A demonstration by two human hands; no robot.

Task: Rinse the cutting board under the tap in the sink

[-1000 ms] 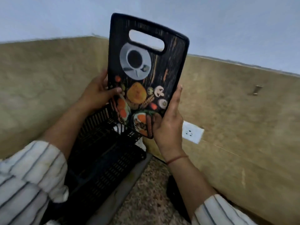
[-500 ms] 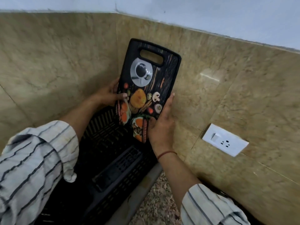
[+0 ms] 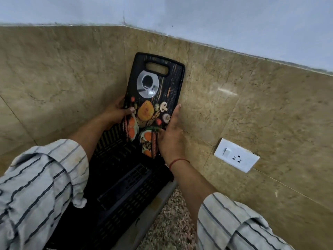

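As board came down from raised position 1 s ago, cutting board point(image 3: 155, 98) now upright w/ lower end in black rack point(image 3: 126, 186), far corner of bench. Left hand point(image 3: 115, 112) & right hand point(image 3: 171, 138) clasp its side edges. No sink/tap in view; looks like board being racked, i.e. rinse prob. done.

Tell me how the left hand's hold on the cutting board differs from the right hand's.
The left hand grips the left edge of the cutting board, thumb lying across its printed face; the right hand lies along the right edge with fingers stretched up. The left hand sits higher on the board; the right hand reaches down to its bottom corner. Both hold the board upright above the black dish rack.
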